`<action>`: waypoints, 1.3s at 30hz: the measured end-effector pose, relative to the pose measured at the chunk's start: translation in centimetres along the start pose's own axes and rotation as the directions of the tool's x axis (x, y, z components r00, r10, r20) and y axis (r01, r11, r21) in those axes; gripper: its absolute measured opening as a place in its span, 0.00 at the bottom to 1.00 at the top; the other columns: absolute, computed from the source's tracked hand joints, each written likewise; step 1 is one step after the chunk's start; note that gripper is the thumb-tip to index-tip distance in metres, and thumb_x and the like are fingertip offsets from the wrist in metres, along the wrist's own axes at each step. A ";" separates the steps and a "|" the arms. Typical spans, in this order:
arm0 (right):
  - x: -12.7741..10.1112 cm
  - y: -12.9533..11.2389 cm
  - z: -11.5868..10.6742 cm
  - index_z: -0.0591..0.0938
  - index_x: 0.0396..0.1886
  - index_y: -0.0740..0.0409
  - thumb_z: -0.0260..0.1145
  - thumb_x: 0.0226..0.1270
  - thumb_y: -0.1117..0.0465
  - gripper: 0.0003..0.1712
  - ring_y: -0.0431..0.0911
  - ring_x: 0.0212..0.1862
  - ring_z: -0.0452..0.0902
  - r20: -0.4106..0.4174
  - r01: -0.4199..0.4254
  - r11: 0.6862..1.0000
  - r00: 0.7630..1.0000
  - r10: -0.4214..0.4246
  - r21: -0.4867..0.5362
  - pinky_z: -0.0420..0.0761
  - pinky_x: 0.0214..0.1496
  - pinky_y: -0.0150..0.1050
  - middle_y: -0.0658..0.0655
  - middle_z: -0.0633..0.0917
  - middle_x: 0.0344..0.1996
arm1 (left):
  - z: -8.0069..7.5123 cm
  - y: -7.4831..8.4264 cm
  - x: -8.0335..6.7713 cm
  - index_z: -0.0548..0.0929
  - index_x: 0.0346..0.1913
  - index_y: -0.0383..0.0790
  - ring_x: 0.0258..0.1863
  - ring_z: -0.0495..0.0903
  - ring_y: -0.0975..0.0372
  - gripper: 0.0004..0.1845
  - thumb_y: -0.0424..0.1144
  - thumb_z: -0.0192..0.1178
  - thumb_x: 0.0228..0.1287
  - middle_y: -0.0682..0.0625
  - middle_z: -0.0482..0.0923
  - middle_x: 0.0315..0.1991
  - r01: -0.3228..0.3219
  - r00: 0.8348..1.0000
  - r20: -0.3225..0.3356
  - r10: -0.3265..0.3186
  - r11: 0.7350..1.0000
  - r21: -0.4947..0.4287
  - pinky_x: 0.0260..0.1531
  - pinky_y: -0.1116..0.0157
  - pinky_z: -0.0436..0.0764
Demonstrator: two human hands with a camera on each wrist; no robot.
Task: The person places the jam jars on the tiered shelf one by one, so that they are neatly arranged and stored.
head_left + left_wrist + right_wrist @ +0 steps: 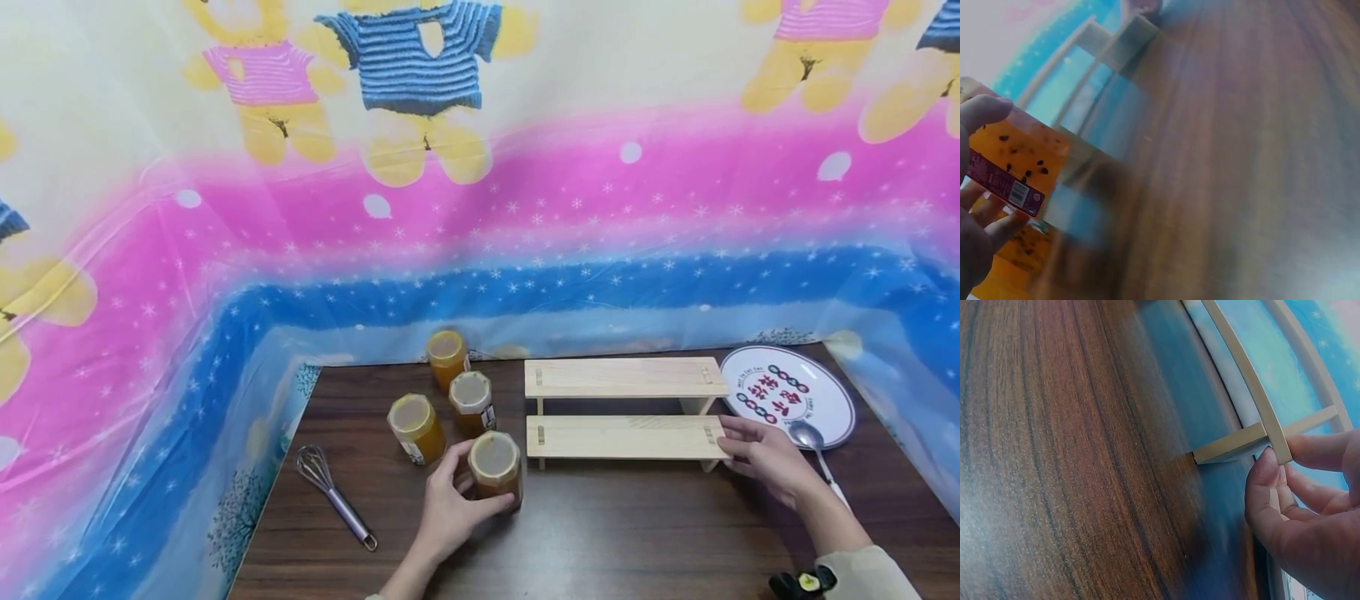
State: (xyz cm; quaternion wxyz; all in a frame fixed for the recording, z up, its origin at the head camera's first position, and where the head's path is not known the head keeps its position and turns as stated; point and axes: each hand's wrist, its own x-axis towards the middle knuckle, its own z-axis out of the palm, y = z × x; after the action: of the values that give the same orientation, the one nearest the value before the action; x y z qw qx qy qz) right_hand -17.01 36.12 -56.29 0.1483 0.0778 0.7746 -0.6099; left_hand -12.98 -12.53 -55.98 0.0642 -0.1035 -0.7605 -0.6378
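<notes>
A dark wood-grain desk: in the head view, the left hand, stretched forward, grips a lidded jar beside the two-tier wooden rack; left wrist, the jar between thumb and fingers; right wrist, the right hand pinches the rack's shelf end.

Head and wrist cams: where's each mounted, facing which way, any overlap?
Head: on the head, facing forward and down at the table; left hand and right hand show.
Left wrist: on that wrist, facing the held jar and table; left hand at left edge, probably right hand at top.
Right wrist: on that wrist, facing the rack; right hand at right.
Both wrist views share the rack.
</notes>
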 end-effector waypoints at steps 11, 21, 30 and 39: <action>-0.1 -0.1 -0.1 0.50 0.79 0.77 0.61 0.81 0.59 0.43 0.36 0.50 0.80 -0.002 -0.006 1.000 1.000 0.006 0.011 0.84 0.54 0.37 0.79 0.64 0.71 | 0.9 4.9 2.5 0.79 0.65 0.54 0.57 0.83 0.58 0.44 0.34 0.88 0.40 0.53 0.82 0.57 -0.062 0.998 0.021 0.062 0.998 -0.020 0.54 0.59 0.84; -0.1 -0.1 0.0 0.50 0.80 0.76 0.61 0.81 0.58 0.43 0.38 0.52 0.80 -0.004 -0.008 1.000 1.000 0.008 0.006 0.84 0.55 0.39 0.79 0.63 0.71 | 3.3 8.1 5.4 0.78 0.66 0.56 0.57 0.82 0.62 0.44 0.38 0.87 0.43 0.55 0.81 0.57 -0.112 0.991 0.067 0.112 0.994 -0.001 0.55 0.61 0.83; 0.0 -0.1 0.0 0.51 0.80 0.75 0.61 0.80 0.59 0.43 0.40 0.52 0.80 -0.015 -0.023 1.000 1.000 0.023 0.015 0.85 0.54 0.40 0.79 0.64 0.71 | 7.0 10.3 8.4 0.78 0.66 0.56 0.55 0.82 0.62 0.43 0.38 0.86 0.45 0.56 0.80 0.54 -0.135 0.984 0.112 0.136 0.991 -0.012 0.52 0.61 0.84; -0.1 -0.3 0.0 0.52 0.79 0.76 0.62 0.80 0.60 0.42 0.39 0.51 0.80 -0.014 -0.019 0.999 1.000 0.019 0.028 0.85 0.53 0.40 0.78 0.65 0.71 | 11.2 10.9 11.2 0.79 0.65 0.54 0.54 0.80 0.64 0.43 0.37 0.87 0.42 0.59 0.80 0.50 -0.138 0.985 0.101 0.137 0.990 0.004 0.49 0.64 0.85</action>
State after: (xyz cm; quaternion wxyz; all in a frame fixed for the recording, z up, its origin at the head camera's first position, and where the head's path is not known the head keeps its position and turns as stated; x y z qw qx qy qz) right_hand -17.03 36.06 -55.97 0.1473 0.0916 0.7664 -0.6185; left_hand -20.82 1.08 -45.01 0.0704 -0.1873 -0.7574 -0.6215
